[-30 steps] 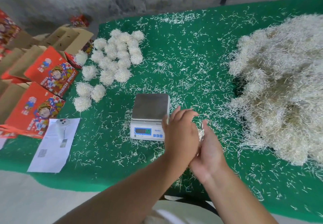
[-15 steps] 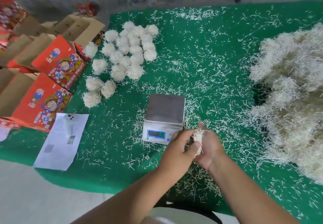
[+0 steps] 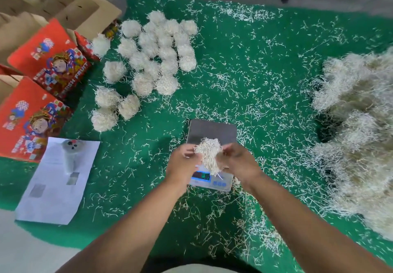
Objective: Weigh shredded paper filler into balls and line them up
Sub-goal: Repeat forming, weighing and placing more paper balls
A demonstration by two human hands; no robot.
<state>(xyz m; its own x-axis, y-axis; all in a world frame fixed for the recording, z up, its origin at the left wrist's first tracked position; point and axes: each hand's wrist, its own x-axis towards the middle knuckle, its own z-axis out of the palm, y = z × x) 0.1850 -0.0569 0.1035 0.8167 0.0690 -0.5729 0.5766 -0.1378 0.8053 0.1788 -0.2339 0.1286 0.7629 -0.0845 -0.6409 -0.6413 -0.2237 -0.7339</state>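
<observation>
Since a second ago: parted from their cupped, palm-to-palm press and lifted forward, now held over the near edge of the digital scale. Between them, a loose wad of shredded paper, pulled open rather than squeezed tight. Left hand pinching the wad's left side with curled fingers; right hand gripping its right side the same way. Trailing strands hanging down in front of the scale's lit display, readout too blurred to make out. Steel platform bare behind the wad.

Off to the far left, on the green mat, finished paper balls in rough rows, a few stragglers nearer the red printed fruit boxes. At the right, the big heap of shredded filler. Near left, a white sheet of paper with a small pale gadget lying on it.

Likely step in hand: fluffing or adjusting the wad before weighing or shaping.

Risks from here:
- Shedding. A wad teased this loose drops strands, so a weight already checked may drift short.
- False reading. Strands draping onto the platform or display edge while still held, or a wrist brushing the scale, would skew the number.
- Litter on the platform. Stray shreds all around could land on it and add weight.
- Weak ball. Too little compression and the ball springs open in the rows, tangling with neighbours.
- Crowded rows. Little order near the boxes, so a careless drop could nudge a placed ball out of line.
</observation>
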